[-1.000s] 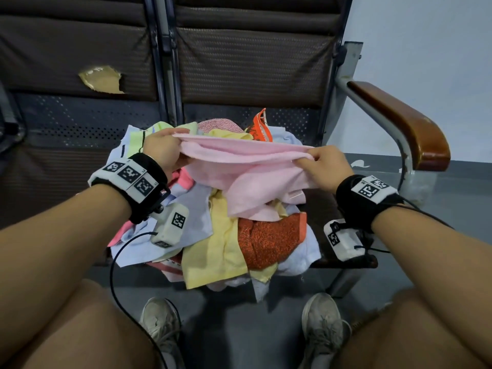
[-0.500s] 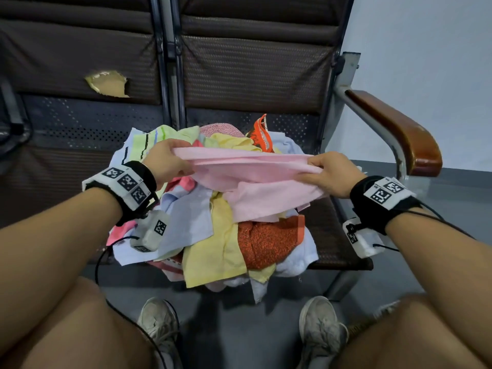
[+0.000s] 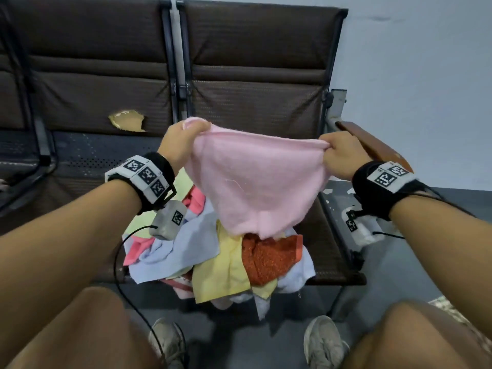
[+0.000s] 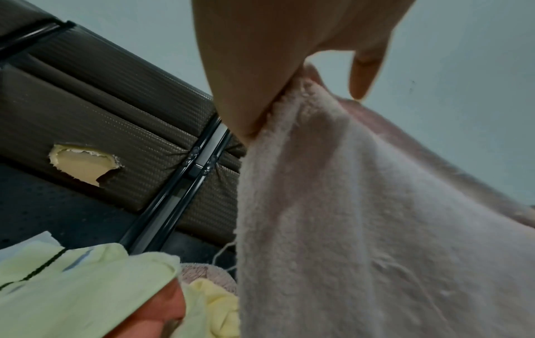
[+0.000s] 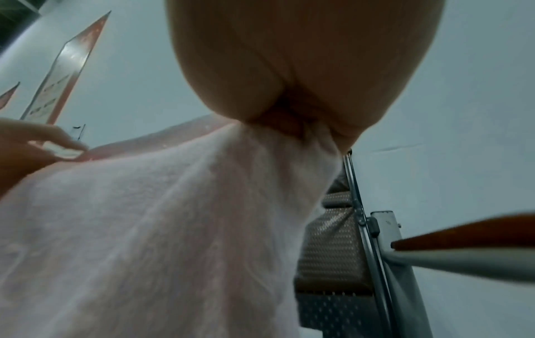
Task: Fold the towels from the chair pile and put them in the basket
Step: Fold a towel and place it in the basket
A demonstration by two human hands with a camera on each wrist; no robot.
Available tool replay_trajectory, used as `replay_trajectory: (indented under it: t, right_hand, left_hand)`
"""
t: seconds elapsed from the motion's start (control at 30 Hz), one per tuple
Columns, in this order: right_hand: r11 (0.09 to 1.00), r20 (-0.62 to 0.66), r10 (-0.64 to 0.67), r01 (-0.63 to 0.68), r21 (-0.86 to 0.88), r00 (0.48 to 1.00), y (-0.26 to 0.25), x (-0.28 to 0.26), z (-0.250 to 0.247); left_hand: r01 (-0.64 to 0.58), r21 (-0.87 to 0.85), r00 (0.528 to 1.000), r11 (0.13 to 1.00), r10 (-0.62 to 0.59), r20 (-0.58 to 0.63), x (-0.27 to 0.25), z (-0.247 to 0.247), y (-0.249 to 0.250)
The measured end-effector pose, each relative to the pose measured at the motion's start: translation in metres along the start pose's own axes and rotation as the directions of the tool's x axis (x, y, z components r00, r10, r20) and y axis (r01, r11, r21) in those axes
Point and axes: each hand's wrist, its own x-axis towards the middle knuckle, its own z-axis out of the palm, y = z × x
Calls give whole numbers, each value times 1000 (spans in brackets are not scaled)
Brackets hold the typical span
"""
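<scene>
From my head view I see both of my hands up in front of the chair (image 3: 255, 102): my left hand (image 3: 179, 145) pinches one top corner of the pink towel (image 3: 255, 182), my right hand (image 3: 342, 153) is bunched tight around the other, and the fuzzy terry cloth sags between them, its lower edge hanging just above the pile (image 3: 213, 251). Only this view shows that pile on the chair seat: crumpled cloths in yellow, pale blue, coral and speckled orange-red, too tangled to count. My left wrist view adds the thumb clamping the towel's nap against my fingers (image 4: 364, 68), plus a pale green striped cloth (image 4: 72, 285) at the pile's near edge. My right wrist view shows my closed fist from below, fabric gathered into it, and the wooden armrest (image 5: 469, 233) on its grey metal tube beside the chair. Two padded brown backrests stand side by side; the left one has one torn patch (image 3: 127, 120) baring yellowish foam.
</scene>
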Motion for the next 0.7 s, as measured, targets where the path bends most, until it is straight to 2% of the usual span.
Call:
replay_trajectory:
  t: [0.1,0.13,0.23,0.3,0.43,0.57,0.63,0.7]
  right_hand:
    - [994,-70,-8,15,106,998,-13,7,-31]
    - [990,-70,-7,17,139,998,-16,8,-38]
    - [979,-5,4,-3,206,1000,-20,9,-53]
    - [962,40,14,-24,271,999,-21,9,-56]
    - [894,79,109,-133,429,991,-26,11,-57]
    - [838,99,228,-247,487,969,-44,13,-48]
    - [763,127,274,-295,576,953,-61,12,-42]
    - [683,167,296,-331,651,941,-75,11,-34]
  left_hand:
    - [-40,-26,984,999,44,172,0,-8,23]
    - [-20,-4,984,1000,20,179,1,-10,26]
    - [78,4,995,997,-78,61,7,-16,30]
    - [102,-38,994,994,-101,43,11,-18,29]
    - [56,12,993,998,-55,-106,18,-17,29]
    - [-6,-95,965,995,-19,-263,21,0,40]
    - [-22,-161,964,987,-22,-266,17,18,52]
    - [-23,-244,985,969,-20,-173,7,40,62]
